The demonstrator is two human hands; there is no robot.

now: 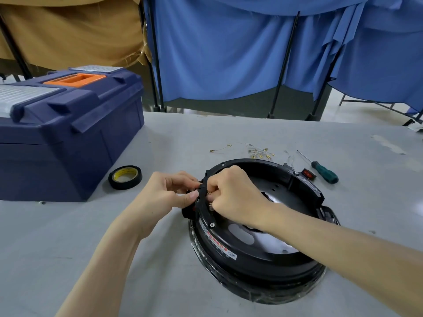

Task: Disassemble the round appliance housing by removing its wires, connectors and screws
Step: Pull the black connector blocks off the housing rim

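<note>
— Housing, where?
— Round black housing (251,250) lies open side up on the grey table (160,259), right of centre, close to the person. White label (218,244) on its near left wall, a hex screw (212,224) just above that on the rim.

— Left hand?
— Left hand (169,191) is outside the left rim, fingers curled. Thumb and fingertips pinch a black block (188,212) that sticks out of the rim there.

— Right?
— Right hand (233,193) reaches over into the housing, forearm crossing the near side. Fingers are curled tight against the inner face of the same stretch of rim, grasping a small brass connector (209,192). Another brass tab shows just below the knuckles. How much of the connector is covered, can't tell.

— Hands touching?
— Nearly, only the rim between them.

— Other stuff?
— Loose wires (256,152) with brass terminals lie on the table beyond the housing. Green-handled screwdriver (324,171) to the far right of it, tip pointing away. Red rocker switch (309,173) just beside the screwdriver, at the housing's far edge. Roll of black tape (125,177) flat on the table, left of the hands. Dark blue toolbox (68,124) with an orange handle behind the tape, lid closed. Blue cloth (229,53) hangs on frames past the table.
</note>
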